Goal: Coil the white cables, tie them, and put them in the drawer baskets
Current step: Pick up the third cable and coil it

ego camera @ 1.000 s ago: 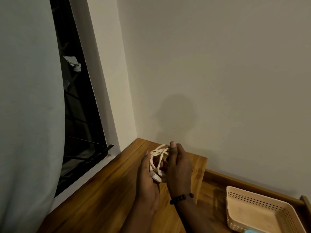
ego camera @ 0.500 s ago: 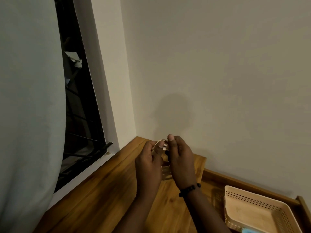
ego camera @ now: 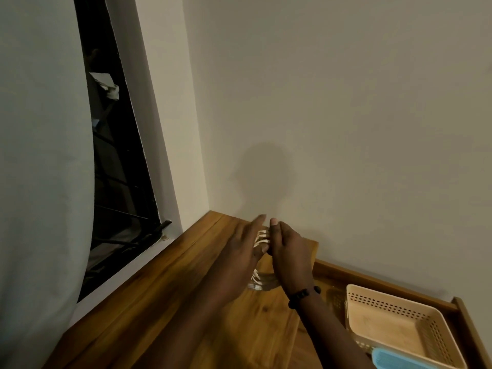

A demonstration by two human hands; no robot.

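While I watch, right hand [ego camera: 288, 258] grip pinching the coiled white cable [ego camera: 262, 237], left hand [ego camera: 243, 250] fingers straight against it, loops between both grips above the bench [ego camera: 165, 296], peach basket [ego camera: 394, 319] right of the grip.

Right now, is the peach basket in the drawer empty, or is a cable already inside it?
Empty as far as visible: the peach basket shows a bare floor. The white cable is between both hands.
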